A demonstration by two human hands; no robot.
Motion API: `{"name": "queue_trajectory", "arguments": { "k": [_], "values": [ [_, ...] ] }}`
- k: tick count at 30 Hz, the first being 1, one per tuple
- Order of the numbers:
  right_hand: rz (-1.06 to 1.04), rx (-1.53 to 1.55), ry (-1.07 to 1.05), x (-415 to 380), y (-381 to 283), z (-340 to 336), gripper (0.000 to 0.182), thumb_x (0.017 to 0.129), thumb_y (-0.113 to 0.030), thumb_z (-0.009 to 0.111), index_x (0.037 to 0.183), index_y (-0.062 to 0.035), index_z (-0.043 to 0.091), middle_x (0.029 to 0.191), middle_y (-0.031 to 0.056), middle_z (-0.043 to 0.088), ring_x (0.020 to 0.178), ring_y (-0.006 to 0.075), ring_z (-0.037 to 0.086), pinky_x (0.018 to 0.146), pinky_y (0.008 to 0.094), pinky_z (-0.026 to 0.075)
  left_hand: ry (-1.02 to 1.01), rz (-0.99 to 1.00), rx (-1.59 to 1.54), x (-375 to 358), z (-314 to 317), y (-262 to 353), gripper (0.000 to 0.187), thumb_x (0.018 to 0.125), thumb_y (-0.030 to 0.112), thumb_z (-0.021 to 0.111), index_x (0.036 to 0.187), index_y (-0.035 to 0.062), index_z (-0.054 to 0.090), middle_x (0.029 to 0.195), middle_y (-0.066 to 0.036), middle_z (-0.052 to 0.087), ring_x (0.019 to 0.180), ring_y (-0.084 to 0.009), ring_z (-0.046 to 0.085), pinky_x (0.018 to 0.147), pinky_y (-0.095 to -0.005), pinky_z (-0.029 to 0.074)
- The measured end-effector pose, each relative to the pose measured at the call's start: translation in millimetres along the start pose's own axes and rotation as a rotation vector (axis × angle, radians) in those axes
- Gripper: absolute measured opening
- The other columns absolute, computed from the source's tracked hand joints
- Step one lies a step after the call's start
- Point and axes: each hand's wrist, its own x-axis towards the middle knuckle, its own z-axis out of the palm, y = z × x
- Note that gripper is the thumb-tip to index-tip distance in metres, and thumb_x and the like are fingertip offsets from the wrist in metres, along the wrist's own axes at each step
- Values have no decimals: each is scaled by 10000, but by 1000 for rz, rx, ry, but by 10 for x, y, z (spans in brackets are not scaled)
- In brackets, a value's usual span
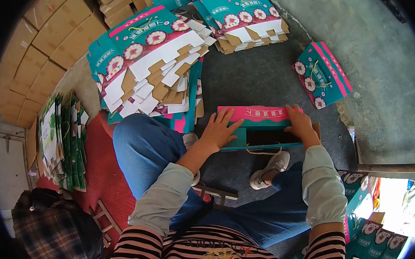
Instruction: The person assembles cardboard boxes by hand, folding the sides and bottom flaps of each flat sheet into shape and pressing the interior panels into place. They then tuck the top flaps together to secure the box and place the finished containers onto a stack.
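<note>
A teal and pink gift box (254,114) with white lettering stands on the dark floor between my shoes. Its top is partly open, showing a dark inside, and a thin cord handle (263,153) hangs at the near side. My left hand (221,130) rests on the left end of the box, fingers spread over the pink panel and the teal flap. Around the right end, my right hand (302,126) grips the edge, with fingers on the pink panel and the thumb by the opening. The fingers partly cover both ends.
Flattened printed cartons (145,53) are piled ahead left, with another stack (249,17) beyond. One assembled box (322,75) stands by the wall at right. Brown cartons (56,27) line the left side. Green folded cartons (64,141) lean near a plaid cloth (58,230). More boxes (375,242) stand right.
</note>
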Motion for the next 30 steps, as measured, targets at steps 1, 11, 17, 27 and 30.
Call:
{"name": "queue_trajectory", "arguments": {
  "k": [1, 11, 17, 27, 30],
  "values": [
    [-2, 3, 9, 3, 2, 0, 925, 609, -238, 838, 1384, -146, 341, 1345, 160, 405, 1096, 353, 573, 848, 455, 520, 10, -5, -21, 4, 28, -18, 628, 814, 351, 674, 1387, 270, 430, 1480, -132, 295, 1386, -323, 237, 1073, -524, 276],
    [324, 41, 174, -160, 574, -287, 444, 786, -405, 671, 1059, -58, 625, 1017, 166, 639, 970, 330, 636, 786, 437, 521, 58, 9, -80, 5, 87, -68, 647, 778, 301, 718, 1366, 256, 454, 1460, -129, 322, 1387, -319, 236, 1053, -500, 329],
    [306, 660, -216, -388, 445, -330, 454, 816, -453, 624, 935, -15, 636, 808, 145, 663, 791, 275, 650, 693, 392, 501, 36, 1, -77, -2, 39, -45, 643, 785, 301, 711, 1370, 254, 449, 1466, -130, 318, 1393, -322, 229, 1062, -491, 323],
    [150, 93, -380, -136, 266, -148, 315, 787, -388, 687, 782, -74, 710, 710, 72, 684, 766, 225, 680, 706, 375, 522, 4, -2, -60, 8, 43, -50, 659, 795, 312, 702, 1391, 258, 426, 1481, -131, 300, 1393, -324, 231, 1075, -483, 307],
    [152, 56, -397, -48, 252, -123, 251, 775, -339, 684, 741, -90, 693, 602, 39, 654, 657, 192, 665, 654, 369, 518, 32, 16, -47, 5, 73, -62, 668, 785, 313, 710, 1389, 263, 428, 1470, -133, 309, 1382, -329, 250, 1057, -491, 329]
  ]
}}
